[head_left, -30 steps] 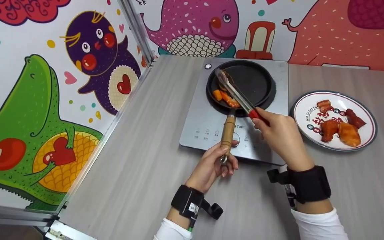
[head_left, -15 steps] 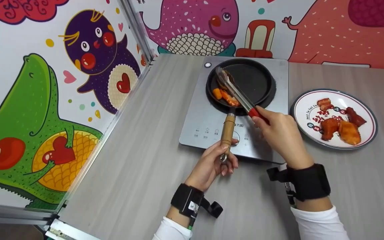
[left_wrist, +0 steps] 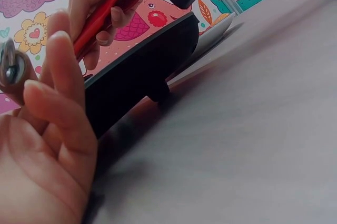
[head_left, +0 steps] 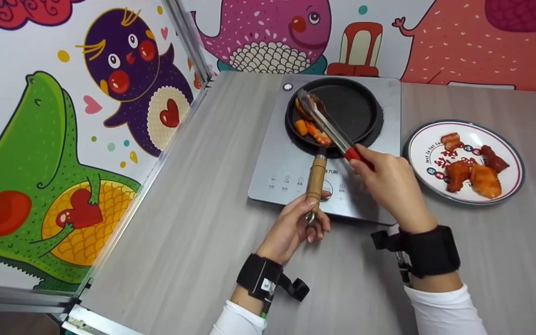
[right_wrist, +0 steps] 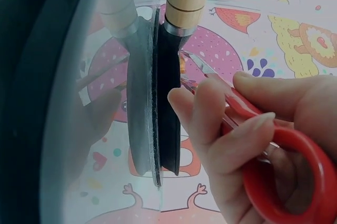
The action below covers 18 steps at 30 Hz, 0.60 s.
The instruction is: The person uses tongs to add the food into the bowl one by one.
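Observation:
My left hand (head_left: pixel 291 228) grips the wooden handle (head_left: pixel 316 179) of a black frying pan (head_left: pixel 349 109) near its end, thumb on top. In my right hand (head_left: pixel 391 188) are scissor-style tongs (head_left: pixel 331 128); their red ring handle (right_wrist: pixel 310 176) shows in the right wrist view. The metal tips reach into the pan's left side, at a browned piece of food they partly cover, so I cannot tell whether they clasp it. Nearer the handle lie an orange chunk (head_left: pixel 301 127) and an orange-red piece, apparently a shrimp (head_left: pixel 319 134).
The pan sits on a silver induction cooker (head_left: pixel 268 163) with touch controls. To its right, a round white plate (head_left: pixel 475 135) bears several glazed meat pieces (head_left: pixel 485 181). Cartoon-printed wall panels (head_left: pixel 370 14) close off the back and left of the wood-grain table (head_left: pixel 193 186).
The head view has tilted slightly, so everything sits a little higher in it. An orange edge of food now shows beside the tong tips. Both hands keep their holds.

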Each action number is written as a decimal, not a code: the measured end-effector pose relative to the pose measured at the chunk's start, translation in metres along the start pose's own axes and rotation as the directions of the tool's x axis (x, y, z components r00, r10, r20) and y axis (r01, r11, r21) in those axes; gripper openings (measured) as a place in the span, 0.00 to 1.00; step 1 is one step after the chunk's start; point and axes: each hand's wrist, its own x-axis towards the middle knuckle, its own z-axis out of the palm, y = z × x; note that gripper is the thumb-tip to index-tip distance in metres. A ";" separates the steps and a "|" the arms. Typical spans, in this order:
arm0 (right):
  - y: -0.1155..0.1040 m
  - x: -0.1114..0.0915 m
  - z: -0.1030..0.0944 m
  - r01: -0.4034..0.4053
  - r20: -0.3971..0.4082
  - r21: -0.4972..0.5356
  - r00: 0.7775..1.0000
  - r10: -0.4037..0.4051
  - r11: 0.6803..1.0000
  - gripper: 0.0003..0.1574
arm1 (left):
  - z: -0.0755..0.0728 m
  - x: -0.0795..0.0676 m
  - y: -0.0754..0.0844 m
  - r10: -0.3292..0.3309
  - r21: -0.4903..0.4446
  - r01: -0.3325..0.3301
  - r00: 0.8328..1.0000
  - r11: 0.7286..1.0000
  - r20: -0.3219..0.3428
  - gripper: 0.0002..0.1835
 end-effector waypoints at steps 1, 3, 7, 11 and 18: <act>0.000 -0.001 0.000 -0.002 0.004 0.001 1.000 0.002 1.000 0.27 | 0.000 0.000 0.000 -0.003 0.000 0.003 1.000 1.000 -0.001 0.24; -0.001 -0.001 -0.001 -0.008 0.012 0.005 1.000 0.008 1.000 0.28 | 0.000 -0.001 0.000 -0.008 0.000 0.008 1.000 1.000 -0.003 0.24; -0.002 -0.002 -0.003 -0.022 0.009 -0.009 1.000 0.022 1.000 0.31 | 0.001 -0.001 0.000 -0.010 0.001 0.010 1.000 1.000 -0.005 0.24; -0.002 -0.002 -0.005 -0.042 -0.015 -0.032 0.999 0.042 0.999 0.33 | 0.001 0.000 0.000 -0.017 0.002 0.017 1.000 1.000 -0.003 0.24; -0.001 -0.004 -0.008 -0.025 -0.066 -0.053 0.998 0.022 0.998 0.32 | 0.000 0.000 -0.001 -0.010 -0.010 0.010 1.000 1.000 -0.011 0.25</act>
